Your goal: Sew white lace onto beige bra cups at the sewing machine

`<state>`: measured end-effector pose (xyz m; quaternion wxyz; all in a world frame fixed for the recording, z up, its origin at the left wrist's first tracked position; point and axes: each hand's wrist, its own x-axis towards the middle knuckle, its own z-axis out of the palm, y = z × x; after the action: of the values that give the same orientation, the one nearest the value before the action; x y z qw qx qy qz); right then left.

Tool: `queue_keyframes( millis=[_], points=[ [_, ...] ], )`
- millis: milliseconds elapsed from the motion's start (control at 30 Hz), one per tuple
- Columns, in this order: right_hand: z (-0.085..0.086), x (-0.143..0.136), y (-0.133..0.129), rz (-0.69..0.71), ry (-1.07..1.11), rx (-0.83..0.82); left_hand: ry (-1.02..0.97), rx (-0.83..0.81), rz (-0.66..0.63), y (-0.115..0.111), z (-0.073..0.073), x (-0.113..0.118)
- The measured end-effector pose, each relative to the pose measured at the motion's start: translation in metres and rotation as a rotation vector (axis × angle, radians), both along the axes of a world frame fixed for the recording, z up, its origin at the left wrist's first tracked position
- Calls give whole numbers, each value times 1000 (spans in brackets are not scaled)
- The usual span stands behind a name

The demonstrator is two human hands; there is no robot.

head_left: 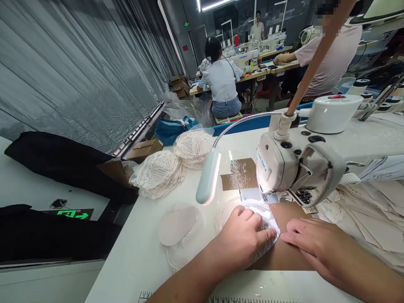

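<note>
A white lace piece point(267, 212) with a scalloped edge lies under the needle area of a white JUKI sewing machine point(274, 168). My left hand point(244, 233) is on top of it, fingers bent and thumb pressed onto the lace, closed on the fabric. At the lace's right edge, my right hand point(311, 240) has thumb and forefinger pinched together; the lace edge meets those fingertips. Brown board point(284, 259) covers the table beneath both hands. Left of my left hand lies a sheer lace-edged piece point(184, 248) with a beige oval pad point(176, 227).
Two stacks of cream lace pieces, a nearer one point(159, 174) and a farther one point(194, 147), stand at the table's left edge. A lamp point(208, 176) on a bendy neck hangs before the machine. Beige fabric pieces point(375, 214) lie at right. Other people sit at machines beyond.
</note>
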<state>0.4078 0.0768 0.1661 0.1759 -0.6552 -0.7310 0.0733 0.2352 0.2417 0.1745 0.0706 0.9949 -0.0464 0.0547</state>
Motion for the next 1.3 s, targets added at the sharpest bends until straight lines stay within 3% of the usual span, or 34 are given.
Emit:
queue_keyframes(
  millis=[167,433,667,1067,1300],
  points=[
    [-6,1,1,-77,-42,82,-18,-40,-3,0,2,2],
    [-21,-1,3,-49,-95,141,-7,-66,-54,3,3,5],
    [-18,-4,3,-60,-153,120,9,-43,16,0,1,5],
    [-8,-7,7,-67,-149,140,-31,-94,26,5,-1,8],
    [-24,-7,16,-112,-131,254,-46,-91,-6,22,-3,17]
  ],
)
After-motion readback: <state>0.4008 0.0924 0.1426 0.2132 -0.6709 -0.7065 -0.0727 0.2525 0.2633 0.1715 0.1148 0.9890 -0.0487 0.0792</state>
